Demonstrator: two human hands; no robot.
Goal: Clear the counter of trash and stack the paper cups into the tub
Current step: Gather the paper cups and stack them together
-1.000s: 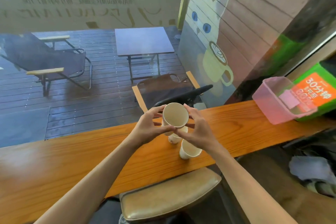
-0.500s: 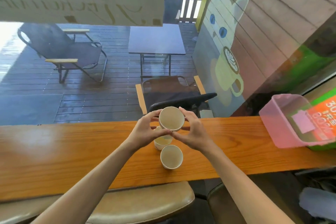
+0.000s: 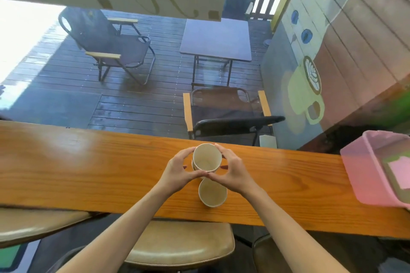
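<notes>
Both hands hold one white paper cup (image 3: 206, 158) over the middle of the wooden counter (image 3: 88, 175). My left hand (image 3: 177, 169) grips its left side and my right hand (image 3: 233, 172) its right side. The cup sits in the mouth of another cup beneath it, mostly hidden. A second loose paper cup (image 3: 212, 193) stands upright just in front, near the counter's front edge. The pink plastic tub (image 3: 363, 175) sits at the counter's far right, with a pink slip inside.
A window runs along the counter's far edge, with a deck, folding chairs and a small table outside. Padded stools (image 3: 179, 244) stand below the front edge. A green box lies behind the tub.
The held cup has come down into the cup beneath it. The camera has tilted and shifted, so the tub now sits further right in view.
</notes>
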